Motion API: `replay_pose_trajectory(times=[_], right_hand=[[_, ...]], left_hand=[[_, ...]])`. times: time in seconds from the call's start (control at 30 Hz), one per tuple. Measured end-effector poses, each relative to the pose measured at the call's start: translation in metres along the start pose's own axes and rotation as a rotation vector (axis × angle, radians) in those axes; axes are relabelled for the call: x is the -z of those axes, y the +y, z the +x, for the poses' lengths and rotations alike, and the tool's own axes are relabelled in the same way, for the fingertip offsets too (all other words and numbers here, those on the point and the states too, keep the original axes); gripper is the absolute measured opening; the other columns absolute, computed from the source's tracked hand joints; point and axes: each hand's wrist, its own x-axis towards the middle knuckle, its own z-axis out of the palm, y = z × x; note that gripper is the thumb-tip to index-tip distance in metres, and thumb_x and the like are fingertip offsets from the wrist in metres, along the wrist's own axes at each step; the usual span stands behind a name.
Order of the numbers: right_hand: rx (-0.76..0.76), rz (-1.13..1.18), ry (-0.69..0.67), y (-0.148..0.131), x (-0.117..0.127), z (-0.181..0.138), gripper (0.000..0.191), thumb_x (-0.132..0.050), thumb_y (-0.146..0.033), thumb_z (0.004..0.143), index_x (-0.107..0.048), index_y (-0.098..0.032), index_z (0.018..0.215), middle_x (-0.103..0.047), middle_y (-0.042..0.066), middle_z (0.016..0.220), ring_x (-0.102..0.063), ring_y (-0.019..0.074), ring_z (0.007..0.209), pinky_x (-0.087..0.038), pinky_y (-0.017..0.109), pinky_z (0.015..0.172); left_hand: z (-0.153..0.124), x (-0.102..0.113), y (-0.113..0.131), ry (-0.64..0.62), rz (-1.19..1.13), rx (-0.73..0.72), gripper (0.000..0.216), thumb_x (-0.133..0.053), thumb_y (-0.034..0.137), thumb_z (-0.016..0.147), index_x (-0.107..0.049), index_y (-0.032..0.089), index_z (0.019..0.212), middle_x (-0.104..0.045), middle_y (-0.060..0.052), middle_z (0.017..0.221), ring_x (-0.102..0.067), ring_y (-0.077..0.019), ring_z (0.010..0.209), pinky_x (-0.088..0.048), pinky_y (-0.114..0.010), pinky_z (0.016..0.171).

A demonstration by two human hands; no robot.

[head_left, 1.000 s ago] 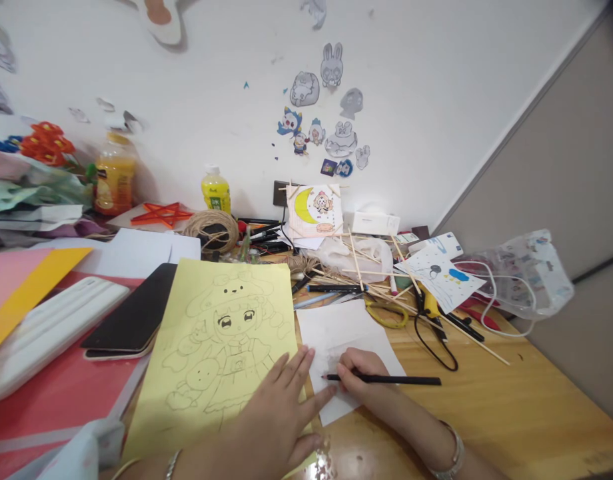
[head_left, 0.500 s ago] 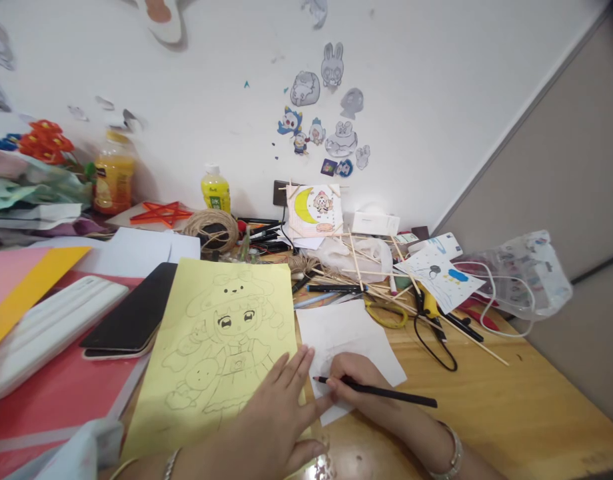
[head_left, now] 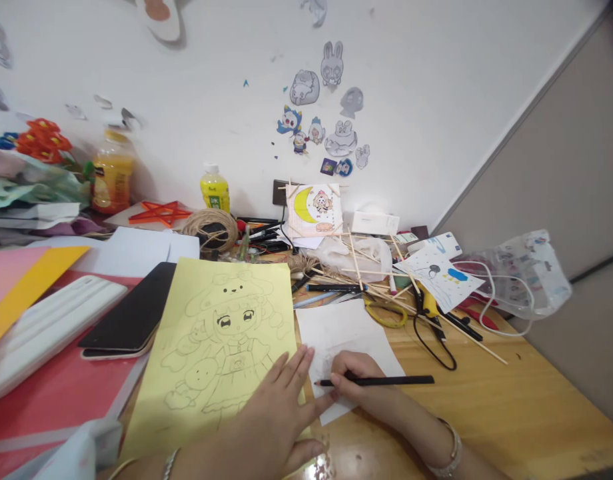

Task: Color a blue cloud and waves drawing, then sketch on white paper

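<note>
My right hand (head_left: 359, 380) pinches a black pencil (head_left: 386, 381), its tip resting on a white sheet of paper (head_left: 344, 330) on the wooden desk (head_left: 511, 413). The pencil lies almost level, pointing left. My left hand (head_left: 276, 417) lies flat with fingers spread, pressing on the lower right corner of a yellow sheet (head_left: 221, 347) that bears a pencil drawing of a cartoon girl. Its fingertips reach the edge of the white sheet. Both wrists wear bracelets.
A black phone (head_left: 134, 313) and a white case (head_left: 46, 327) lie left of the yellow sheet on red card (head_left: 51, 400). Behind are twine (head_left: 211, 227), two bottles (head_left: 114, 173), wooden sticks (head_left: 376, 280), yellow scissors (head_left: 386, 313), a cable and a plastic bag (head_left: 526, 273). Stickers cover the wall.
My right hand has slid the pencil tip a little to the left across the white sheet, tilting the pencil and levelling it again. My left hand has stayed put.
</note>
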Motion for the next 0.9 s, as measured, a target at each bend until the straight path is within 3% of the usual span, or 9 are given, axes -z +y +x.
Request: replay_pose_trajectory(times=[0.27, 0.5, 0.77, 0.9], right_hand=[[0.038, -0.028, -0.014, -0.001, 0.0, 0.0, 0.043, -0.047, -0.053, 0.087, -0.05, -0.018, 0.061, -0.055, 0.0, 0.063, -0.05, 0.0135, 0.061, -0.039, 0.025, 0.056], [0.039, -0.053, -0.008, -0.003, 0.001, 0.001, 0.038, -0.049, -0.045, 0.087, -0.047, -0.019, 0.059, -0.054, -0.001, 0.061, -0.049, 0.0127, 0.06, -0.039, 0.024, 0.056], [-0.001, 0.003, 0.004, 0.0, 0.0, 0.002, 0.029, -0.05, -0.037, 0.082, -0.044, -0.02, 0.059, -0.05, -0.002, 0.059, -0.044, 0.0113, 0.056, -0.035, 0.022, 0.052], [-0.022, 0.0, 0.025, -0.001, -0.001, 0.002, 0.026, -0.049, -0.033, 0.08, -0.042, -0.02, 0.058, -0.049, -0.003, 0.057, -0.043, 0.0112, 0.055, -0.034, 0.022, 0.052]], left_hand=[[0.0, -0.002, 0.0, 0.001, 0.027, 0.004, 0.074, -0.066, 0.048, 0.083, -0.031, 0.032, 0.146, -0.013, -0.018, 0.155, -0.012, -0.0436, 0.138, -0.026, -0.063, 0.103], [0.001, 0.012, 0.003, -0.012, 0.019, -0.005, 0.074, -0.068, 0.045, 0.083, -0.032, 0.033, 0.146, -0.016, -0.018, 0.154, -0.02, -0.0441, 0.137, -0.03, -0.061, 0.102], [-0.001, 0.0, 0.001, 0.046, 0.034, -0.012, 0.081, -0.074, 0.043, 0.078, -0.031, 0.035, 0.146, -0.011, -0.016, 0.156, -0.015, -0.0445, 0.138, -0.027, -0.063, 0.103], [0.0, 0.009, 0.003, 0.001, 0.027, -0.014, 0.075, -0.071, 0.041, 0.082, -0.031, 0.035, 0.146, -0.019, -0.021, 0.153, -0.019, -0.0437, 0.137, -0.031, -0.063, 0.101]])
